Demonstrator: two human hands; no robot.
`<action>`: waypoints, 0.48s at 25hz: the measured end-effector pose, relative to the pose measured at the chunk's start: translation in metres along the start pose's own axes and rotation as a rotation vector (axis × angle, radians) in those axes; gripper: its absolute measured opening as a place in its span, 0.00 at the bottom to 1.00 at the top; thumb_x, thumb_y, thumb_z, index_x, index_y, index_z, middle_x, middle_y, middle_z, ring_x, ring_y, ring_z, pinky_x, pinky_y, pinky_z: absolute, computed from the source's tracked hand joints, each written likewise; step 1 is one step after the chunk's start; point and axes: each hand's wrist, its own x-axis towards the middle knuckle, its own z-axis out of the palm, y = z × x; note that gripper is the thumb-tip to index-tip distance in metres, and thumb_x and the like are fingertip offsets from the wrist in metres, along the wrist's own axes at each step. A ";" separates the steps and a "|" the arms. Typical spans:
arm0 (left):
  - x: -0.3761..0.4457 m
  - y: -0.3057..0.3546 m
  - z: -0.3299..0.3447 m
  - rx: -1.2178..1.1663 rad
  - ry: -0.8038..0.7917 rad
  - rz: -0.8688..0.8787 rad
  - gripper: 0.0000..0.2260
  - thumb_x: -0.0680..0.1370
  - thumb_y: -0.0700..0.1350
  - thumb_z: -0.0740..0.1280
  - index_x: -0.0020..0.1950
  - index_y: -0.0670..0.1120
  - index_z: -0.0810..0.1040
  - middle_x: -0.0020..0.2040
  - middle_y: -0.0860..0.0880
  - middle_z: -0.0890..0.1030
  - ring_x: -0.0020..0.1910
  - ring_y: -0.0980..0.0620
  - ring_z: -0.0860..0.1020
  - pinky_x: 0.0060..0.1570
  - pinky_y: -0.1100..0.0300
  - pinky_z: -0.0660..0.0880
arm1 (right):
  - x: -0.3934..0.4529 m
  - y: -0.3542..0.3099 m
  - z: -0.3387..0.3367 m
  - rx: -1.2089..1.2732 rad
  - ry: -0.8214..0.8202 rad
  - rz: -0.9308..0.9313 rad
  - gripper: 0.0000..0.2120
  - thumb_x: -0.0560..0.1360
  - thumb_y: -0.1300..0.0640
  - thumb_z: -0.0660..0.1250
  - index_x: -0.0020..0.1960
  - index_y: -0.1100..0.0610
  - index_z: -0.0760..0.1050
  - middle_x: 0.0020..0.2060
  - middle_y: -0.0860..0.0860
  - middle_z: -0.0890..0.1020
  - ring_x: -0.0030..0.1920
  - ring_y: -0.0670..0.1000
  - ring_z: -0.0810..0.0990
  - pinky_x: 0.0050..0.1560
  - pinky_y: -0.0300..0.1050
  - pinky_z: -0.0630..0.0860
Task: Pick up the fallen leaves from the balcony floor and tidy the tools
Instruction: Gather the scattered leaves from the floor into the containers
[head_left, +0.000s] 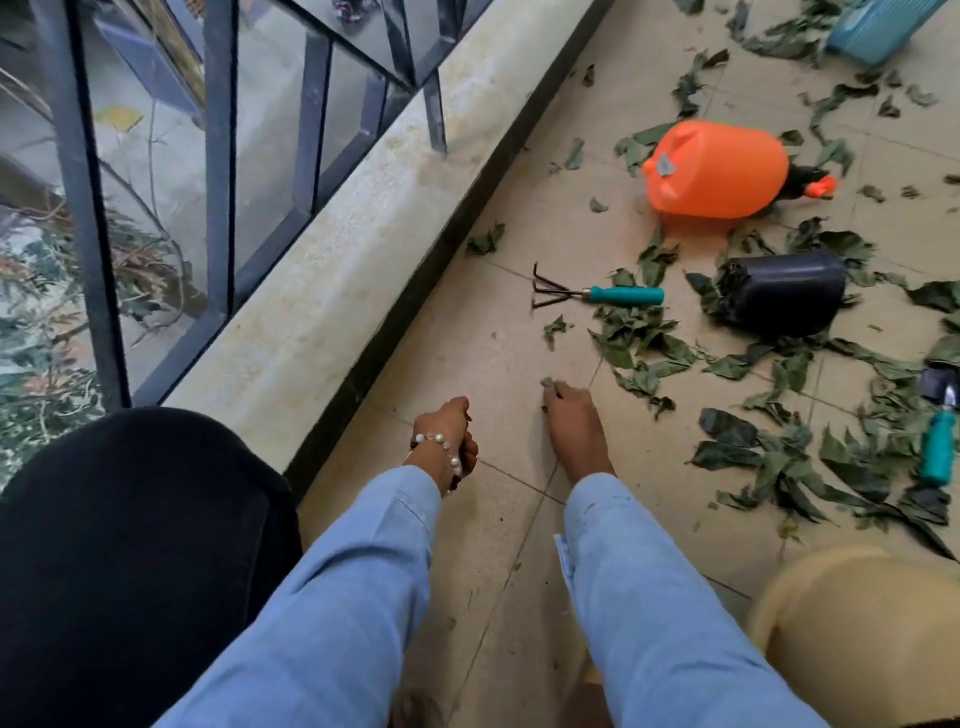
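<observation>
Balcony tiles (493, 332): right hand (571, 415) is reaching down, pinching a leaf scrap (548, 383); left hand (447, 436) is hanging curled, contents unclear.

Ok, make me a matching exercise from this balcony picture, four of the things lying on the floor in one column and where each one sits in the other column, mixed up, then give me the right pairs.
Things:
1. orange plastic spray bottle
2. small hand rake with a teal handle
3. black plastic pot
4. blue plastic basket

Places:
A. on its side among leaves, right of the rake
B. top right corner, partly out of frame
C. on bare tile nearest the ledge, prongs toward it
D. on its side beyond the rake, black nozzle pointing right

Pairs: 1-D, 2-C, 3-A, 4-B
</observation>
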 end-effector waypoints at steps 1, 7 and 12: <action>0.002 0.002 -0.003 -0.004 -0.003 -0.006 0.15 0.79 0.49 0.65 0.35 0.44 0.71 0.27 0.46 0.70 0.22 0.51 0.67 0.22 0.67 0.66 | -0.004 0.001 0.005 -0.052 0.045 -0.037 0.18 0.79 0.68 0.56 0.68 0.63 0.69 0.64 0.60 0.73 0.64 0.60 0.70 0.60 0.49 0.70; -0.022 0.015 0.023 -0.067 -0.084 0.040 0.07 0.80 0.41 0.65 0.50 0.37 0.73 0.38 0.40 0.79 0.18 0.50 0.77 0.18 0.67 0.70 | -0.020 -0.009 -0.049 1.558 0.205 0.632 0.07 0.71 0.72 0.69 0.45 0.64 0.81 0.41 0.57 0.84 0.36 0.48 0.83 0.40 0.40 0.80; -0.052 0.043 0.059 -0.178 -0.232 0.060 0.10 0.77 0.39 0.62 0.54 0.36 0.77 0.48 0.38 0.82 0.38 0.41 0.82 0.30 0.44 0.81 | -0.031 -0.036 -0.128 2.244 0.186 0.467 0.08 0.73 0.72 0.66 0.46 0.61 0.77 0.35 0.54 0.85 0.36 0.49 0.82 0.35 0.39 0.79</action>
